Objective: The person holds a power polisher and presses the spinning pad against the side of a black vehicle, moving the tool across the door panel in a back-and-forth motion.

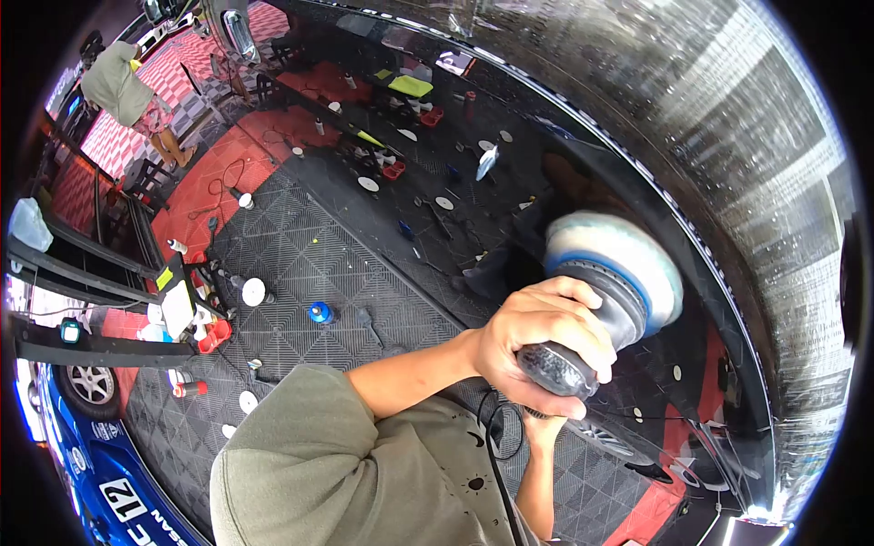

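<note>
My left hand [546, 341] is wrapped around the black front end of a car polisher [624, 305]. The polisher's round, pale pad with a blue backing [619, 255] lies against the glossy black car panel [510, 100]. Below it, my right hand [543, 428] is at the polisher's rear body. Its fingers are mostly hidden behind my left hand, but it appears closed round the tool. A black power cord [496, 455] runs down across my grey-green shirt.
Left, a rack holds a red tray [215, 337] and bottles. A blue bottle [320, 312] and white pads [254, 291] sit on the grey tiled floor [291, 246]. A blue car [118, 491] stands lower left. Another person [127, 86] bends over at upper left.
</note>
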Action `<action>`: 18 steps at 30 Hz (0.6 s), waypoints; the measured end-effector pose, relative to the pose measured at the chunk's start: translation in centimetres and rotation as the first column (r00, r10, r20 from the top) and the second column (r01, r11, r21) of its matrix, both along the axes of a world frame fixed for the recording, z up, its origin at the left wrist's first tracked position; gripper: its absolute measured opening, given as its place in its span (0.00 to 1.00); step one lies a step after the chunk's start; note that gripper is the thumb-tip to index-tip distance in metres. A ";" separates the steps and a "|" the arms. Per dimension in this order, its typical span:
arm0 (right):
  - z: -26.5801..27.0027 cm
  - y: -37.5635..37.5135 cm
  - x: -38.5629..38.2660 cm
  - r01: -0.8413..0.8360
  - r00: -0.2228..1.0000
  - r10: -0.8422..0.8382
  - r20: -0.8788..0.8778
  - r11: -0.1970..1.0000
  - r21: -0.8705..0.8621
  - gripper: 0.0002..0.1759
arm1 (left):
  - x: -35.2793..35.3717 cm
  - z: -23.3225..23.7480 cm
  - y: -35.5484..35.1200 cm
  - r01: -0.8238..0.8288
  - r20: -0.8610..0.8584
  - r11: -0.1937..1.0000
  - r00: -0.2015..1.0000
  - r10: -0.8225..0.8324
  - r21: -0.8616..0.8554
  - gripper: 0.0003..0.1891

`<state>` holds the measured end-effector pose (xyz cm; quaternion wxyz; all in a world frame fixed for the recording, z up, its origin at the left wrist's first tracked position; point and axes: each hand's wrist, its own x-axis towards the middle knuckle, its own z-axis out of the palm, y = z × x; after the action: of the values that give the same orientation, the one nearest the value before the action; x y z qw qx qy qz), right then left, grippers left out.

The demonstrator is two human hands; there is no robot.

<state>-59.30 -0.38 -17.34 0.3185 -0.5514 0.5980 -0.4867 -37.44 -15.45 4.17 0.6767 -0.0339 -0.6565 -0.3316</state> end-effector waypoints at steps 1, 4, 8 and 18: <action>0.0 -0.4 0.6 -0.004 1.000 0.004 -0.027 1.000 0.001 0.61 | 0.7 -0.1 -0.4 0.019 -0.010 1.000 1.000 -0.019 -0.003 0.19; 2.8 -2.5 3.9 -0.030 0.998 0.027 -0.064 0.998 -0.054 0.59 | 2.6 -0.2 -1.4 0.014 -0.028 1.000 1.000 -0.014 0.003 0.20; 5.8 -4.3 6.9 -0.047 0.978 0.008 -0.207 0.982 -0.181 0.51 | 4.5 -0.4 -2.2 0.028 -0.044 0.999 0.999 -0.027 0.031 0.20; 3.9 -1.0 2.7 0.074 0.965 -0.109 -0.240 0.985 -0.153 0.51 | 0.3 0.0 -0.5 0.070 0.040 0.997 0.997 -0.069 -0.016 0.24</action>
<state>-56.63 -1.41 -13.45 0.1782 -0.6009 0.6214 -0.4701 -37.12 -15.91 4.14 0.6514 -0.0561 -0.6708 -0.3500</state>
